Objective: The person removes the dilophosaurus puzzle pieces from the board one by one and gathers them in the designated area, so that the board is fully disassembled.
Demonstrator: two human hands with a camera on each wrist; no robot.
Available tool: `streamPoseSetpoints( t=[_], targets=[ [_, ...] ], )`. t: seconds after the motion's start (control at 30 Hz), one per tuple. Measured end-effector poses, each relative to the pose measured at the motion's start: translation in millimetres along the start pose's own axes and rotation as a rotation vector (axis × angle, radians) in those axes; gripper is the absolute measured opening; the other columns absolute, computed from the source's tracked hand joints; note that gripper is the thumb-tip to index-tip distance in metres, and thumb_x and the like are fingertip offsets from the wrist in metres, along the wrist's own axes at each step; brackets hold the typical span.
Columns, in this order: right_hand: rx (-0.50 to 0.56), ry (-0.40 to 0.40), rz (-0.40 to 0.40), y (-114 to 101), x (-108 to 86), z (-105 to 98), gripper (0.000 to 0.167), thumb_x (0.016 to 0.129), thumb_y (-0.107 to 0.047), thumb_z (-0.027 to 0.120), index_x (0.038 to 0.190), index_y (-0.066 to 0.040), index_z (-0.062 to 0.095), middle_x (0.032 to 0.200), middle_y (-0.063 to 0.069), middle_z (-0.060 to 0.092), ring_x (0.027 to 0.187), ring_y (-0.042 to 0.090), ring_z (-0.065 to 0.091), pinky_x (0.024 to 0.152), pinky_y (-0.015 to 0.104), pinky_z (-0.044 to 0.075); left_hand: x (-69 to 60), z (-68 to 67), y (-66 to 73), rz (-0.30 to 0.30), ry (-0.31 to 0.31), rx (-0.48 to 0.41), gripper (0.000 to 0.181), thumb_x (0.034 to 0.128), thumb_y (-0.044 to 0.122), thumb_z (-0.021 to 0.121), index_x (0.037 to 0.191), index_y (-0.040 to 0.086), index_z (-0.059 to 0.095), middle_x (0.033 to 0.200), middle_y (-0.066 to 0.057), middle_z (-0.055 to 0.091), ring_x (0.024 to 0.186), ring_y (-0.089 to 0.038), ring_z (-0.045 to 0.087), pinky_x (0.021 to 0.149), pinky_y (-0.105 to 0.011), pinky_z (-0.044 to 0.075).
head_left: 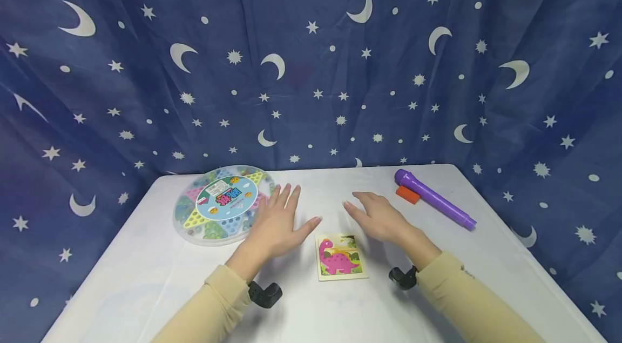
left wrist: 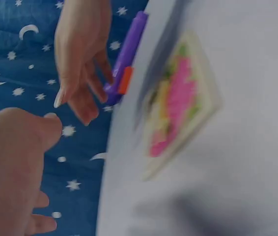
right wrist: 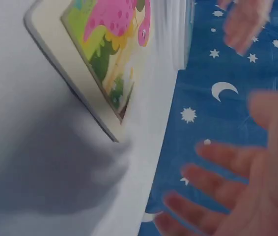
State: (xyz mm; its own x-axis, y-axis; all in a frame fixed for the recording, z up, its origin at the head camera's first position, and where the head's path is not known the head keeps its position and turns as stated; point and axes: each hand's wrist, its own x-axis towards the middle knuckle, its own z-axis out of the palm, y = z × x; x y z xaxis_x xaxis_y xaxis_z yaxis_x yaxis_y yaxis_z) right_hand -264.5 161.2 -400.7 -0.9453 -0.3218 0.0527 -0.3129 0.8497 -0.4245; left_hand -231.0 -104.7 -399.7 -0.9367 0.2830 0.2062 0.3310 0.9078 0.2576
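A small square dinosaur puzzle (head_left: 340, 257) lies flat on the white table, its pink dinosaur picture set in a pale frame. To its upper left hovers my left hand (head_left: 277, 227), fingers spread and nothing held; its fingertips overlap the edge of the round game box in the head view. My right hand (head_left: 381, 219) is on the puzzle's upper right side, fingers extended and apart from it. Both wrist views show the puzzle (left wrist: 180, 105) untouched, though the left one is blurred. The right wrist view shows the right hand's fingers (right wrist: 217, 182) spread in the air.
At the left back sits a round, clear Chinese checkers box (head_left: 182, 224) with a colourful star board. A purple microphone-shaped stick (head_left: 437, 202) lies at the right back, beside a small orange-red block (head_left: 407, 195). A blue star-and-moon curtain (head_left: 311, 62) hangs behind the table.
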Motion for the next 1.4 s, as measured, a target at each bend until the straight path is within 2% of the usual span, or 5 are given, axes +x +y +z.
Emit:
streamPoseSetpoints(
  t=[0.2, 0.4, 0.57, 0.83, 1.4],
  targets=[
    [0.035, -0.119, -0.130, 4, -5.6, 16, 0.049, 0.103, -0.038, 0.060, 0.141, -0.007, 0.060, 0.141, 0.017, 0.058, 0.135, 0.039, 0.049, 0.111, 0.060, 0.037, -30.7, 38.5, 1.0, 0.065, -0.006, -0.061, 0.071, 0.1019, 0.054, 0.053, 0.152, 0.004, 0.046, 0.150, -0.018, 0.050, 0.142, -0.039, 0.042, 0.115, -0.057, 0.034],
    [0.045, -0.108, -0.190, 1, -8.4, 34, 0.037, 0.096, -0.023, 0.073, 0.130, -0.011, 0.069, 0.130, 0.008, 0.064, 0.125, 0.033, 0.055, 0.107, 0.055, 0.043, -53.8, 66.1, 12.4, 0.123, 0.137, -0.149, 0.039, 0.0975, 0.034, 0.070, 0.129, 0.011, 0.068, 0.123, -0.005, 0.067, 0.116, -0.025, 0.063, 0.095, -0.043, 0.054],
    [0.066, -0.096, -0.219, -7, -11.4, 49, 0.030, 0.096, -0.022, 0.073, 0.124, -0.012, 0.072, 0.122, 0.007, 0.067, 0.120, 0.031, 0.058, 0.104, 0.055, 0.047, -68.5, 78.4, 30.9, 0.264, 0.212, -0.189, 0.026, 0.0943, 0.024, 0.075, 0.117, 0.011, 0.073, 0.114, -0.002, 0.070, 0.107, -0.020, 0.067, 0.089, -0.038, 0.057],
    [0.091, 0.032, -0.241, -11, -9.9, 56, 0.023, 0.095, -0.021, 0.074, 0.117, -0.014, 0.076, 0.115, 0.003, 0.069, 0.114, 0.028, 0.061, 0.102, 0.051, 0.049, -72.1, 85.6, 36.9, 0.345, 0.340, -0.224, 0.019, 0.0925, 0.013, 0.076, 0.111, 0.011, 0.077, 0.113, -0.002, 0.072, 0.106, -0.017, 0.068, 0.092, -0.034, 0.056],
    [0.152, 0.005, -0.182, -3, -6.6, 68, 0.022, 0.095, -0.023, 0.074, 0.116, -0.017, 0.077, 0.111, -0.002, 0.070, 0.110, 0.022, 0.064, 0.100, 0.048, 0.051, -78.9, 85.0, 32.8, 0.301, 0.264, -0.147, 0.019, 0.0916, 0.028, 0.079, 0.105, 0.014, 0.080, 0.114, -0.005, 0.075, 0.105, -0.021, 0.072, 0.096, -0.044, 0.055]
  ],
)
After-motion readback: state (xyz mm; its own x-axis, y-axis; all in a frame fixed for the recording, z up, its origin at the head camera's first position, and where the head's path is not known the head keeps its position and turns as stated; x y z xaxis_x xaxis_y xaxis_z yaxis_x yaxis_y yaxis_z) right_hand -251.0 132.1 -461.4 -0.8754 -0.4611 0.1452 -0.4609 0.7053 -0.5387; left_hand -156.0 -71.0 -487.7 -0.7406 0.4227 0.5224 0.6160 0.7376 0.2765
